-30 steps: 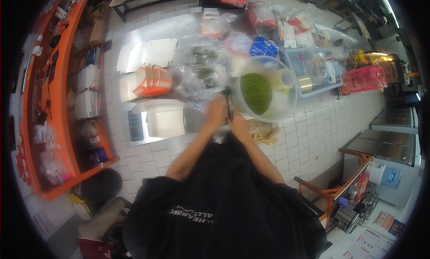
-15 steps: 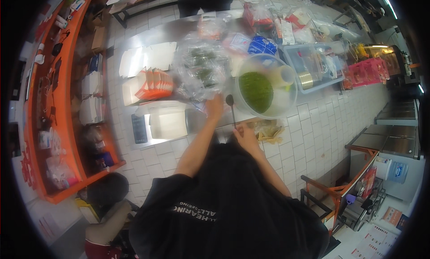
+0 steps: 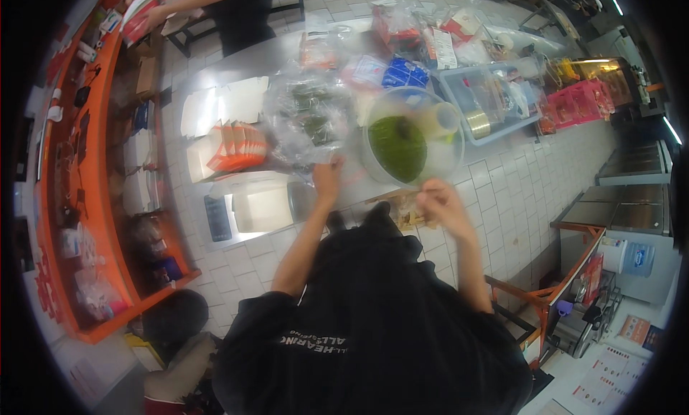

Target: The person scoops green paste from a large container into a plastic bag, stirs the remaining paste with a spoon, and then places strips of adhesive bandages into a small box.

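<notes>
My right hand (image 3: 443, 203) is closed at the near rim of a clear round tub (image 3: 448, 162), gripping a dark long-handled spoon (image 3: 407, 128). The spoon's head shows as a blurred dark patch over the green, crumbly-looking contents (image 3: 395, 153); its handle is hard to make out. A smaller pale cup (image 3: 445, 115) sits inside the tub at its far right. To the left, my left hand (image 3: 327, 179) has its fingers closed on the near edge of a clear plastic bag (image 3: 291, 131), which has green stuff inside.
Orange-and-white cartons (image 3: 237, 148) and an open pale box (image 3: 263, 202) stand on the metal table's left. Behind the tub lie a blue packet (image 3: 406, 73) and a blue-grey bin (image 3: 495, 131). Orange shelving (image 3: 115, 271) runs along the left. Another person (image 3: 244, 16) stands at the far left.
My right hand has moved right and carried the spoon from beside the tub to over its green contents. My left hand shifted slightly left. The other person has moved left, holding a red-and-white package.
</notes>
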The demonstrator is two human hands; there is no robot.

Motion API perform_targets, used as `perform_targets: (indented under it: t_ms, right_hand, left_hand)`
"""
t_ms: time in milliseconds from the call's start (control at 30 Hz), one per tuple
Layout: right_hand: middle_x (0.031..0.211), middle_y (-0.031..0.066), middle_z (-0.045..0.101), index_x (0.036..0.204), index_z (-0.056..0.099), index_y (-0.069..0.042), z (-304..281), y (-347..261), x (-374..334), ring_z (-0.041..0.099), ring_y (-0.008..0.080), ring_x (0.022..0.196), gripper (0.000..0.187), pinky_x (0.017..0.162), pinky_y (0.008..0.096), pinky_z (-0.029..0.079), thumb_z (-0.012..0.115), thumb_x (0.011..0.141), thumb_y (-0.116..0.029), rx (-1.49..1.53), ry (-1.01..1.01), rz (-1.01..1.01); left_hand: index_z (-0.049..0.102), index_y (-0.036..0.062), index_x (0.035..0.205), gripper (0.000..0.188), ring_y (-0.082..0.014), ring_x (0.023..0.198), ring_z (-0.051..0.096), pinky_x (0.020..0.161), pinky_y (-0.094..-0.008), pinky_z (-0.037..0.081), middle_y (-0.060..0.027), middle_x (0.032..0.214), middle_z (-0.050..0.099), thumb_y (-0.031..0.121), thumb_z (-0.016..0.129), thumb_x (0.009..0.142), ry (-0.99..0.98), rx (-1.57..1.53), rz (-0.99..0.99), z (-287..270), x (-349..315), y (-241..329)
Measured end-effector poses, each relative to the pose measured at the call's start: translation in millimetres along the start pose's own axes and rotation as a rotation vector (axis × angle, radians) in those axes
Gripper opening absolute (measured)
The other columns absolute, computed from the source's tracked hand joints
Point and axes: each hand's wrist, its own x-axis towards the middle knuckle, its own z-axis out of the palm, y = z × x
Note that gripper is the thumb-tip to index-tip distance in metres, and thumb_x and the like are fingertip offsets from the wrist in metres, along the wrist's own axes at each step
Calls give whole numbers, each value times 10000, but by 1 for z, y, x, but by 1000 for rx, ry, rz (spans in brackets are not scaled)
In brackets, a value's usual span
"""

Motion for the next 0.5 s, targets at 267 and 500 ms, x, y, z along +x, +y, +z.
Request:
perform_targets:
  t_ms: [267,500]
  right_hand:
    - [778,208,691,893,709,-41,-76,-35,68,685,389,720,124,661,487,533,646,889,-148,-1514,288,-356]
    - [842,192,712,932,736,-56,-71,10,123,702,388,871,149,730,499,548,641,876,-156,-1642,-61,-139]
  left_hand:
    - [754,-40,1015,259,-212,665,709,620,-380,527,-173,816,747,205,705,946,-116,-310,-152,-29,-3,9]
    - [744,-23,1013,223,-131,708,699,524,-241,490,-77,843,755,188,692,962,-259,-739,-260,-61,-25,22]
